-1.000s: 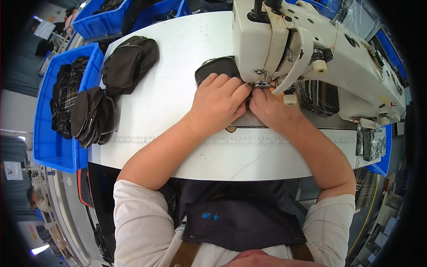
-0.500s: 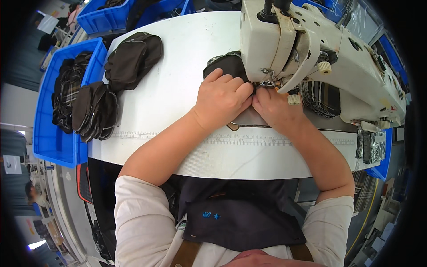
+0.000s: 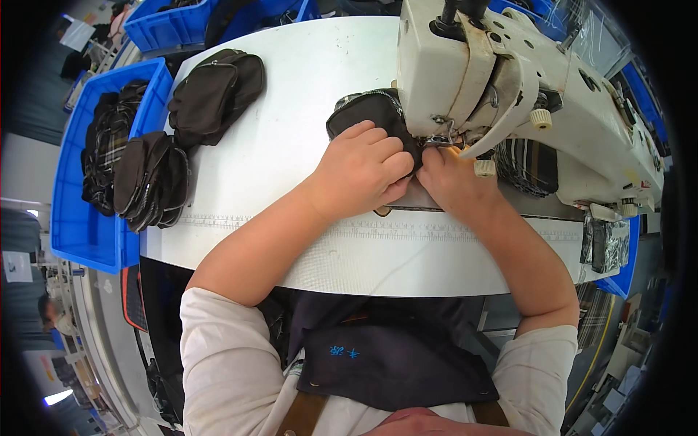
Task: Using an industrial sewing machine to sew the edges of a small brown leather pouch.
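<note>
Between the near and far edges of the table (image 3: pixel 291 87), my left hand (image 3: pixel 363 166) grasps a dark pouch (image 3: pixel 369 110); whether my right hand (image 3: pixel 459 180) grips it, I cannot tell. Probably soft, light; best held near its edge.

Pouch (image 3: pixel 371 110) is dk brn w/ silvery zip (image 3: pixel 398 102) — machine (image 3: pixel 430 73) off-wht, table (image 3: pixel 313 80) wht, bin (image 3: pixel 91 245) blue — stack (image 3: pixel 527 163) blk/brn striped.

hands (image 3: pixel 367 166) on dark pouch (image 3: pixel 371 110), sewing machine (image 3: pixel 436 69)
</note>
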Available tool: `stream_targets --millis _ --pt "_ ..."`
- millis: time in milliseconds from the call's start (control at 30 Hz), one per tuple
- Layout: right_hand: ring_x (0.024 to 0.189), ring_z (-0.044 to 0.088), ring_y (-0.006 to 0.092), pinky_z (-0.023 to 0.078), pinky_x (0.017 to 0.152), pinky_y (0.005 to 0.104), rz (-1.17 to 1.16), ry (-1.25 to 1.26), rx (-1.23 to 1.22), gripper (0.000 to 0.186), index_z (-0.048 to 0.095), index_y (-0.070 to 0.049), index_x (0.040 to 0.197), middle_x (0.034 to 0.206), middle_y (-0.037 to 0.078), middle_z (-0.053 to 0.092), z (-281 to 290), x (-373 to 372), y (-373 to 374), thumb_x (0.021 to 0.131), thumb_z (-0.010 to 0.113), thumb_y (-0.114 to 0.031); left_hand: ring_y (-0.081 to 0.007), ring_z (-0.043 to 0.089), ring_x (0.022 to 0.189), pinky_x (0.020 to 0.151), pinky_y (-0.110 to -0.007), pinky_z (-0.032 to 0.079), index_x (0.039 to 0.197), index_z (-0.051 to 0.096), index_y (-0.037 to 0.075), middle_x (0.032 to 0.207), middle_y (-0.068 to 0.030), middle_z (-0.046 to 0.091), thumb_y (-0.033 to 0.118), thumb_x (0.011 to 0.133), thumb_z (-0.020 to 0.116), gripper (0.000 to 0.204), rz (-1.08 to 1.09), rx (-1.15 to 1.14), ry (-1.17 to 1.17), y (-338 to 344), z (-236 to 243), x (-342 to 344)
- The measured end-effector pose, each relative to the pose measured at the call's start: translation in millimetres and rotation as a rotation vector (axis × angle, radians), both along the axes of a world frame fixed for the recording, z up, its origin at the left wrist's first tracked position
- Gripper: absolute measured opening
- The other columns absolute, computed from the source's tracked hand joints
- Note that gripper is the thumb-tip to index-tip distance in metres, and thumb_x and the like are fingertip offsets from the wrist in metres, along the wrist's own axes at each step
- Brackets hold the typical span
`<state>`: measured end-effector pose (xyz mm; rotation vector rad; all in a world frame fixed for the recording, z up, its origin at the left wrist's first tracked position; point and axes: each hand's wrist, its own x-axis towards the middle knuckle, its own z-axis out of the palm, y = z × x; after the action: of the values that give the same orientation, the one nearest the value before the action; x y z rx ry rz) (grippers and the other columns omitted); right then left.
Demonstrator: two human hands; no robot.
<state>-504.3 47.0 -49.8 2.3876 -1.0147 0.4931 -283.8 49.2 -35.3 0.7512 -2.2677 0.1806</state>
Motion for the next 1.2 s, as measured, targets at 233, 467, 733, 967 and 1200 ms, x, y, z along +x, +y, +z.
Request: stream_targets --millis 233,467,733,967,1200 --pt "0.069 0.06 0.0151 0.052 0.059 0.0313 0.099 0.066 -0.031 0.023 0.055 -0.014 0.077 0.079 -0.001 0.054 -22.3 -8.6 -4.7 0.083 0.075 -0.024 -0.031 0.066 0.09 0.08 -0.041 0.053 0.103 0.072 0.009 0.094 -0.0066 0.069 0.025 0.09 0.075 0.02 0.026 0.57 0.148 -2.2 2.3 6.0" --pt "0.081 0.06 0.0165 0.053 0.066 0.0314 0.156 -0.007 0.013 0.018 0.057 -0.011 0.078 0.08 0.001 0.049 -20.1 -4.3 -7.7 0.08 0.073 -0.018 -0.0321 0.065 0.106 0.091 -0.042 0.054 0.122 0.074 0.011 0.112 -0.0107 0.069 0.03 0.096 0.073 0.032 -0.048 0.63 0.091 -18.6 0.5 14.4" --pt "0.083 0.061 0.0181 0.054 0.07 0.0315 0.181 0.005 0.061 0.016 0.059 -0.01 0.083 0.084 0.002 0.051 -23.0 -8.8 -8.8 0.08 0.074 -0.016 -0.0291 0.063 0.111 0.099 -0.043 0.046 0.127 0.073 0.019 0.114 -0.0064 0.07 0.036 0.097 0.073 0.035 -0.117 0.631 0.017 -24.8 -5.2 18.6" --pt "0.077 0.059 0.019 0.055 0.069 0.0321 0.161 -0.092 0.07 0.014 0.061 -0.008 0.087 0.083 0.003 0.053 -5.8 2.2 -3.6 0.078 0.072 -0.012 -0.0267 0.061 0.112 0.099 -0.042 0.043 0.129 0.071 0.019 0.115 -0.0031 0.069 0.035 0.099 0.071 0.034 -0.1 0.647 -0.061 -27.0 -3.4 20.2" --pt "0.078 0.059 0.0178 0.055 0.068 0.0309 0.193 -0.035 0.017 0.016 0.059 -0.009 0.085 0.081 0.003 0.053 -12.8 -0.7 -6.7 0.076 0.072 -0.012 -0.0241 0.062 0.106 0.095 -0.043 0.041 0.121 0.073 0.018 0.108 -0.0007 0.069 0.029 0.099 0.07 0.025 -0.09 0.648 -0.12 -31.0 -2.6 16.2"
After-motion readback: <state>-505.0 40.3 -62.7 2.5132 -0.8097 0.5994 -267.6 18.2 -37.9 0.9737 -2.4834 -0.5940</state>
